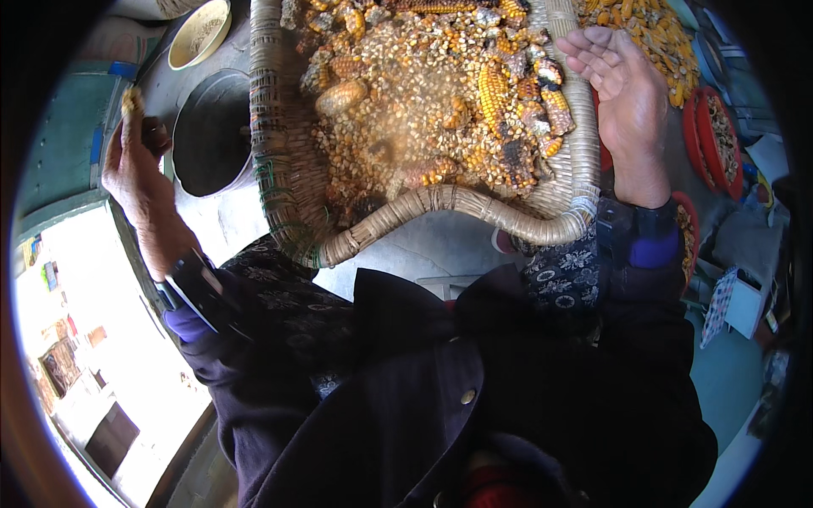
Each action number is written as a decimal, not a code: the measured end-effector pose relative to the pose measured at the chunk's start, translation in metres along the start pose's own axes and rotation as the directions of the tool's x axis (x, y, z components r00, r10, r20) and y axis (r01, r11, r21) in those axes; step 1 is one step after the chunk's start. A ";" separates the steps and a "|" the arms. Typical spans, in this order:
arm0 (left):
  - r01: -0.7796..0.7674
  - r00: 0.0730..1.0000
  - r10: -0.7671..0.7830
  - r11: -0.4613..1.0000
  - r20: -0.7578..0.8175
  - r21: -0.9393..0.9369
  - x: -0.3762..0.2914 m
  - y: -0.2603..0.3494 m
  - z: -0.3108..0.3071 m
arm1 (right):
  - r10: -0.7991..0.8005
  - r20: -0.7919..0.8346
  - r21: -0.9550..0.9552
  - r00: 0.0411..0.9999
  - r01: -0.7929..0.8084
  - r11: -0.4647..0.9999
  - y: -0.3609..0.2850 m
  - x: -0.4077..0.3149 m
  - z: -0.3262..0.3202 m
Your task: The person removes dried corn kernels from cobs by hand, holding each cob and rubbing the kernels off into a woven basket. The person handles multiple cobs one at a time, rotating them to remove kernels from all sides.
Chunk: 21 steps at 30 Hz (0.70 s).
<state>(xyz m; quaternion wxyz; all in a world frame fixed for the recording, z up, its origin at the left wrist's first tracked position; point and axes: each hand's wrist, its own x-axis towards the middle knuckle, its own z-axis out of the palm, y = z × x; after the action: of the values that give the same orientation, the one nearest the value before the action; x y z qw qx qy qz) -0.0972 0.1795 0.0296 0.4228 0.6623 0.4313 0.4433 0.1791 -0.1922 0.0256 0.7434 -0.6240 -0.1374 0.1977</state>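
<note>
A woven wicker basket lies before me, tilted over my lap. Loose maize kernels are spread across its base, with partly stripped, darkened maize cobs among them, mostly along the right side. Out to the left of the basket, my left hand is raised, gripping a small yellowish piece, apparently a maize cob fragment, at the fingertips. My right hand is beside the basket's right rim, palm showing and fingers slightly bent, with nothing in it. Whether it touches the rim is hard to tell.
Left of the basket stands a round dark container, with a pale yellow bowl behind it. A heap of yellow maize cobs lies at the back right. Red basins with contents sit at the right. Bright light enters through a doorway.
</note>
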 end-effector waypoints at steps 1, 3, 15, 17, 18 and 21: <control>-0.021 0.999 0.025 0.996 -0.046 0.091 0.011 -0.010 -0.010 | -0.009 0.030 0.006 1.000 0.009 1.000 -0.001 -0.003 0.004; 0.026 0.995 0.006 0.944 -0.097 0.329 0.025 -0.026 -0.024 | -0.032 0.084 0.020 0.996 0.030 0.999 -0.003 -0.008 0.011; -0.396 0.325 -0.059 0.898 0.944 0.192 -0.099 0.021 0.072 | -0.035 0.285 -0.098 0.958 0.065 0.993 0.015 -0.015 0.031; -0.648 0.229 0.030 0.750 0.973 0.130 -0.123 0.029 0.083 | -0.018 0.294 -0.150 0.956 0.065 0.987 0.017 -0.017 0.033; -0.714 0.218 -0.012 0.680 0.976 0.167 -0.131 0.029 0.090 | -0.028 0.321 -0.136 0.947 0.075 0.988 0.019 -0.016 0.035; -0.733 0.197 -0.017 0.662 0.980 0.158 -0.140 0.025 0.098 | -0.014 0.321 -0.132 0.947 0.059 0.989 0.022 -0.016 0.037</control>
<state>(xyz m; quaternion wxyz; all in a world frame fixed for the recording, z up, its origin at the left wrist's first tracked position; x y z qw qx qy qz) -0.0321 0.0227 -0.0027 0.2208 0.9692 0.0324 -0.1044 0.1454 -0.1642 0.0114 0.6694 -0.6316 -0.2811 0.2720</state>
